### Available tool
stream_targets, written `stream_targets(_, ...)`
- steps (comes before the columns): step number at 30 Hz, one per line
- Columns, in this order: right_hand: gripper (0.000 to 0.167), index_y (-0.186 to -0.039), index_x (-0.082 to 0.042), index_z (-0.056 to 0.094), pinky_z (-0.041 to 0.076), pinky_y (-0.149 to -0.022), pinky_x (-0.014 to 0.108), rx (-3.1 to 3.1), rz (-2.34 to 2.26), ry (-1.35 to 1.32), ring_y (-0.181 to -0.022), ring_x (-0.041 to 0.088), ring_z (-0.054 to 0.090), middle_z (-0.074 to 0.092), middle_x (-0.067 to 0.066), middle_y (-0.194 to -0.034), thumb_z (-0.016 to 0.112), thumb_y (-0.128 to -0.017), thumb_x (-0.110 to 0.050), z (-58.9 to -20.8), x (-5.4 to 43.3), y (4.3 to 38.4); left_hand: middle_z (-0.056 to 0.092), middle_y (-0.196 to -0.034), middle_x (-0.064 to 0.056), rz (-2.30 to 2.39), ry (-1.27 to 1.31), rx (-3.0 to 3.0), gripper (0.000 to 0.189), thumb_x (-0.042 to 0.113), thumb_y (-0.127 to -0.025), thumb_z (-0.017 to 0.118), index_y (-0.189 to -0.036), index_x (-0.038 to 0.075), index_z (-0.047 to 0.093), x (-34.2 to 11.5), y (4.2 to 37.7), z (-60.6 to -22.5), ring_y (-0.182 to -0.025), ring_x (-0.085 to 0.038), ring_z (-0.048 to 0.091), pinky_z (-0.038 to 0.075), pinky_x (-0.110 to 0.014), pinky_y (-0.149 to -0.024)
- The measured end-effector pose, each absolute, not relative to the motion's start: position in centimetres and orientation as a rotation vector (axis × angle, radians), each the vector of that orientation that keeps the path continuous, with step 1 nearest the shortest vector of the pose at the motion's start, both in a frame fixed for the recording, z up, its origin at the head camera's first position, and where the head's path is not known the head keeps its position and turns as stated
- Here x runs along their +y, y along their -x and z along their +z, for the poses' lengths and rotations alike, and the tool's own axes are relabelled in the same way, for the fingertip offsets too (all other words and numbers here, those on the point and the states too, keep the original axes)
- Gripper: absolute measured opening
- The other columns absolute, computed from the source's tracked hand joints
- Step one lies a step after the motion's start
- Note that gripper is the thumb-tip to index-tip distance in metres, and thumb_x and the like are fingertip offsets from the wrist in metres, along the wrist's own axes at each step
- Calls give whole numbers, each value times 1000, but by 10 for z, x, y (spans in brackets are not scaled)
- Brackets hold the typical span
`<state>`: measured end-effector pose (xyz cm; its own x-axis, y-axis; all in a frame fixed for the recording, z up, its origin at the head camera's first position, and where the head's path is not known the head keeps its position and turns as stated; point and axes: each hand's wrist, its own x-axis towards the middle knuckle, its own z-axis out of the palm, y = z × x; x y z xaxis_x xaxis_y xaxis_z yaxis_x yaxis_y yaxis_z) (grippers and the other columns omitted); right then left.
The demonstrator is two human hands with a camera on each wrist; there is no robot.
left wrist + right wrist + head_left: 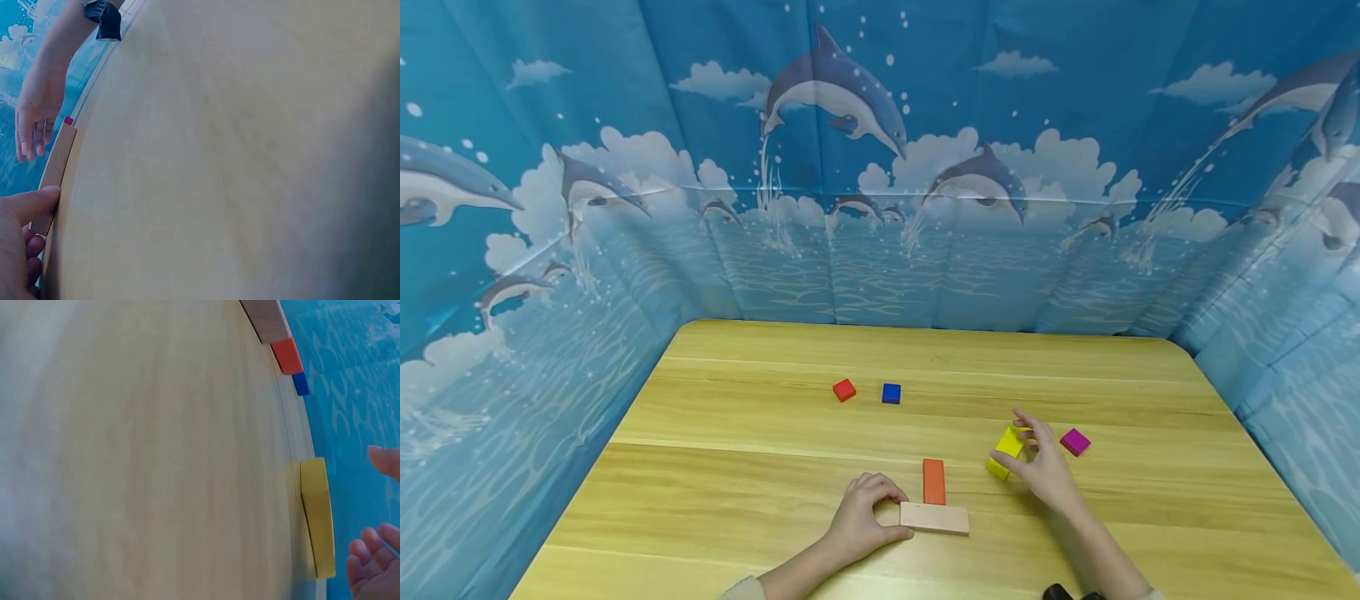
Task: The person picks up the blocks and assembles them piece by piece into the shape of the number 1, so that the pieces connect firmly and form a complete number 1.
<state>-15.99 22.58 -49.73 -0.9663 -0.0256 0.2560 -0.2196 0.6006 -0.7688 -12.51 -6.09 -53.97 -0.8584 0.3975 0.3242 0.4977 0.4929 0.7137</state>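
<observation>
My left hand (861, 518) pinches the left end of a plain wooden block (936, 518), its thumb on the near side and its fingers toward the far side. Against the far side of that block stands the end of an orange-red block (934, 482), pointing away from me. My right hand (1047, 473) hovers around a yellow block (1009, 444), thumb and fingers spread. In the right wrist view a gap shows between this hand (378, 559) and the yellow block (317, 519). The left wrist view shows the left thumb (40, 203) touching the wooden block (61, 153).
A small magenta block (1075, 442) lies just right of the right hand. Farther back are a small red block (844, 389) and a small blue block (891, 393). A dolphin-print curtain (880, 250) hangs around the wooden table (737, 400). A black device (107, 22) sits at the right wrist.
</observation>
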Motion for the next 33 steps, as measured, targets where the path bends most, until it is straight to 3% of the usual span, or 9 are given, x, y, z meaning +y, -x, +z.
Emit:
stream_targets(11,81,-137,6,28,37,-90,52,-2755,1361,-31,-107,38,43,37,25,-122,74,-76,-23,-496,241,160,58,-89,18,-1306,788,-2611,32,29,-63,82,-90,22,66,-60,124,-541,-88,-2,48,36,-36,-88)
stream_targets(19,87,-136,9,26,37,-85,39,-2805,1414,-10,-97,26,38,38,18,-114,76,-74,-26,-504,245,158,58,-90,18,-1312,778,-2623,32,29,-63,82,-90,22,66,-60,123,-540,-88,-2,48,35,-35,-88)
stream_targets(25,91,-136,10,25,36,-86,32,-2787,1433,-58,-98,25,37,39,19,-115,78,-71,-24,-507,247,158,58,-90,17,-1318,776,-2620,32,28,-63,82,-90,21,66,-59,123,-541,-89,-2,48,35,-36,-89)
stream_targets(33,99,-138,11,21,33,-91,44,-2823,1450,-85,-102,27,35,36,20,-118,80,-68,-27,-512,250,160,58,-90,18,-1306,781,-2614,33,29,-63,83,-90,21,66,-59,123,-542,-89,-2,48,35,-36,-89)
